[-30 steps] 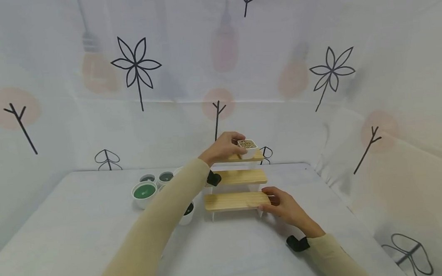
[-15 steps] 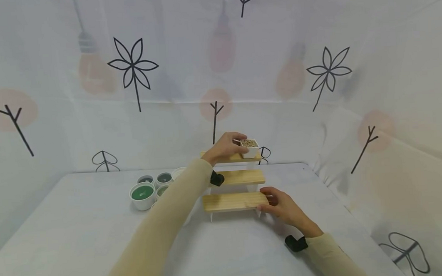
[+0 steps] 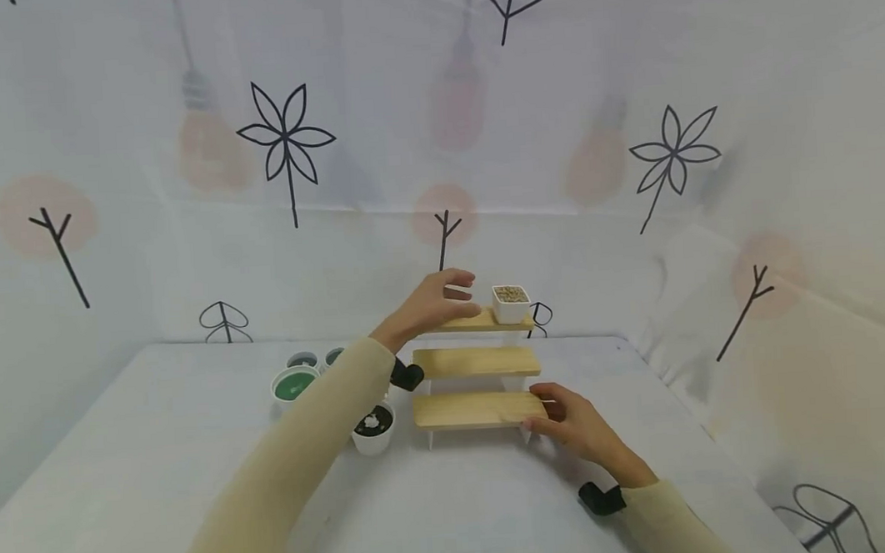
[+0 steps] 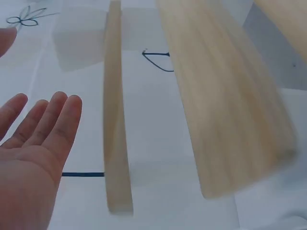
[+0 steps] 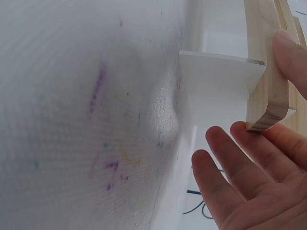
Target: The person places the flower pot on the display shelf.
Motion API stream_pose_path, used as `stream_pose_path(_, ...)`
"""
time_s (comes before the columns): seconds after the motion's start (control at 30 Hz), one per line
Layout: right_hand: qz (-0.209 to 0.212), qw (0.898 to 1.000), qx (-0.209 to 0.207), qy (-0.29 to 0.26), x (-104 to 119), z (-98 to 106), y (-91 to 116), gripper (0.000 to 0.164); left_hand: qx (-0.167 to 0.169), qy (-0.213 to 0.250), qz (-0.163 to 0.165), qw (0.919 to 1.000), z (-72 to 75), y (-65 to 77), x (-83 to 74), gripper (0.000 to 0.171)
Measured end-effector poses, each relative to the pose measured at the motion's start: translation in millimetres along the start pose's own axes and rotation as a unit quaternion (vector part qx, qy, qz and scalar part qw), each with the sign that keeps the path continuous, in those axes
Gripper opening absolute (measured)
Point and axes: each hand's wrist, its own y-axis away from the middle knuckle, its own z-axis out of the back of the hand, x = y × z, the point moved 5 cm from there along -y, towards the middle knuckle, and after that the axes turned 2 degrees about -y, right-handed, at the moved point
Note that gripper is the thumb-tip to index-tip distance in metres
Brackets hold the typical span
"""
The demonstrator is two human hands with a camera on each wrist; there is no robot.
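A square white pot (image 3: 512, 306) filled with tan granules stands at the right end of the top board (image 3: 463, 326) of a three-step wooden shelf. My left hand (image 3: 435, 300) hovers left of this pot, apart from it, thumb and fingers spread and holding nothing. In the left wrist view the left palm (image 4: 29, 167) is bare beside the boards. With my right hand (image 3: 576, 424) I grip the right end of the bottom board (image 3: 472, 408). The right wrist view has the thumb on the board's face and fingertips (image 5: 240, 129) at its end.
Left of the shelf, round white pots stand partly behind my left sleeve. One pot (image 3: 294, 388) has a green inside; a nearer pot (image 3: 374, 430) holds dark filling with something white. A patterned white cloth (image 3: 369, 172) hangs behind the white-covered table (image 3: 440, 510).
My left hand has let go of the square pot and drawn back to the left, leaving it on the top board. The right hand keeps its hold; the head view has shifted slightly.
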Motion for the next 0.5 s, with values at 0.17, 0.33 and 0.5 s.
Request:
stream_pose_path(0.17,-0.002,1.000,-0.006,0.008,-1,1,1,0.068,-0.011,-0.002,-0.010,0.9999,11.4,35.7,2.1,0.053)
stream_pose_path(0.33,0.011,1.000,-0.003,-0.001,0,0,1,0.066,-0.023,-0.019,-0.027,0.9992,20.0,74.7,7.6,0.051)
stream_pose_path(0.5,0.012,1.000,0.003,-0.002,1,-1,0,0.067,-0.043,-0.046,-0.039,0.9973,27.6,109.8,17.0,0.048)
